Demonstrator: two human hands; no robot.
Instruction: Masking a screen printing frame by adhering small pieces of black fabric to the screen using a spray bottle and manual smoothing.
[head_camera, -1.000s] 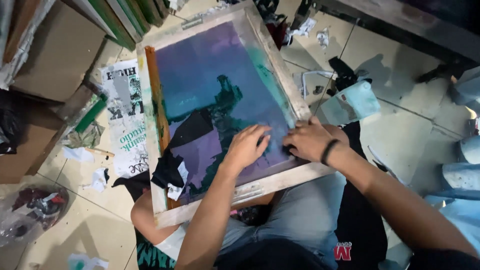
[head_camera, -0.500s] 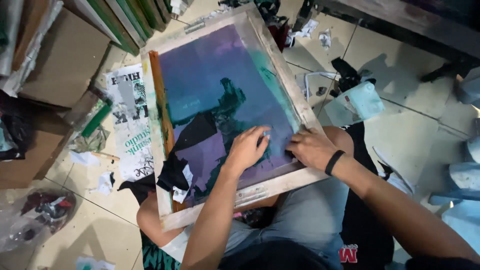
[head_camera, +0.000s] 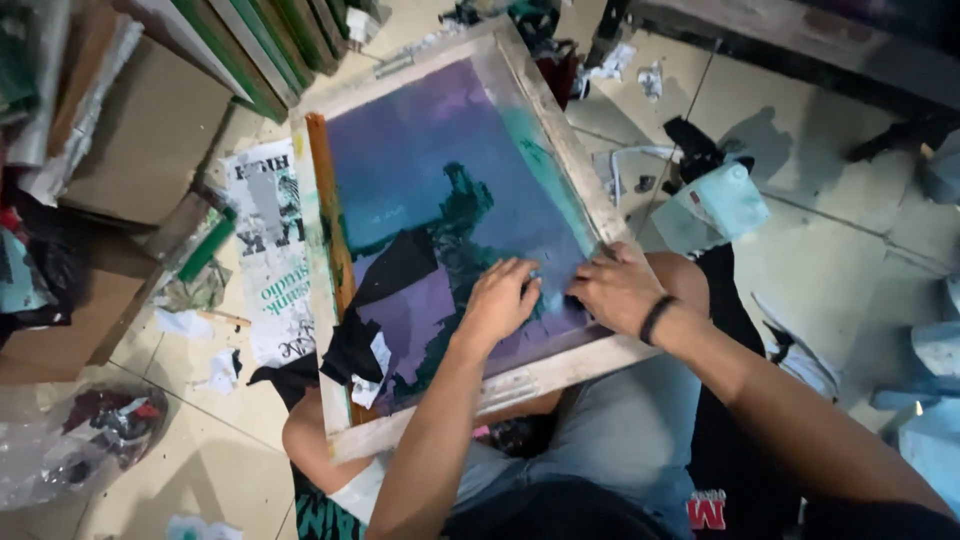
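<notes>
Tiled floor (head_camera: 830, 260): pale, littered with paper scraps and rags; carries everything in view.
Cardboard sheets (head_camera: 150, 140): brown, stacked at far left beside green-edged boards leaning at top.
Screen frame (head_camera: 560, 150): wooden, rectangular, tilted, resting across the person's lap and knees; near corner low at left, far edge toward top of view.
Mesh (head_camera: 430, 160): stretched inside frame, stained purple and blue, teal streak along right side, dark patch toward centre.
Printed paper (head_camera: 270, 260): white with black and green lettering, flat on floor just left of frame.
Plastic bag (head_camera: 70, 440): clear, crumpled, bottom left, well apart from frame.
Teal cloth (head_camera: 720, 205): folded, on floor right of frame.
Black rag (head_camera: 350, 350): draped over lower left part of mesh, small white piece against it.
Left hand (head_camera: 500, 298): palm down on mesh, fingers curled narrow, tips pressing near lower right of mesh; nothing visibly held.
Right hand (head_camera: 618, 290): black wristband, fingers bent, resting on frame's right rail and mesh edge, just beside left hand; grip contents cannot be told.
</notes>
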